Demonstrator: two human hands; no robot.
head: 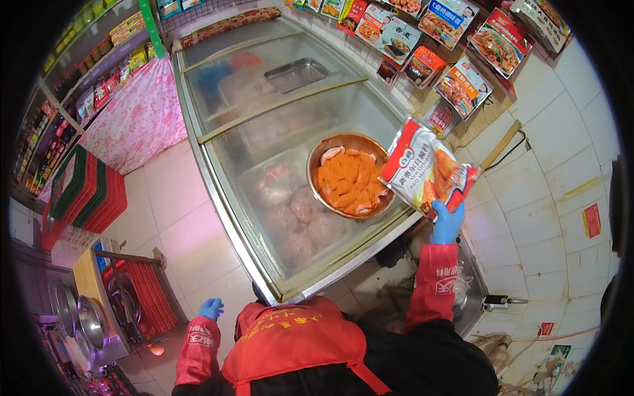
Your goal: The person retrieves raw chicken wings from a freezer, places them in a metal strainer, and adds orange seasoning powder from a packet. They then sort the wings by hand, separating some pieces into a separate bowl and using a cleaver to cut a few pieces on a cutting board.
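My right hand (447, 221), in a blue glove and red sleeve, grips the lower end of a foil packet of barbecue marinade powder (425, 166). The packet is held at a slant, its far end near the right rim of a round metal bowl (314, 184). In the bowl lie pieces of raw meat heaped with orange powder (349, 180). The bowl stands on the glass lid of a chest freezer (292, 148). My left hand (211, 309), also gloved blue, hangs at my side over the floor, away from the freezer; its fingers are partly curled and hold nothing visible.
Bagged frozen goods (297, 218) show through the glass. Farther back is a metal tray (297, 74). Seasoning packets (453, 89) hang on the wall rack at right, near a wooden handle (501, 144). Stacked red and green crates (89, 190) and steel bowls (92, 322) stand at left.
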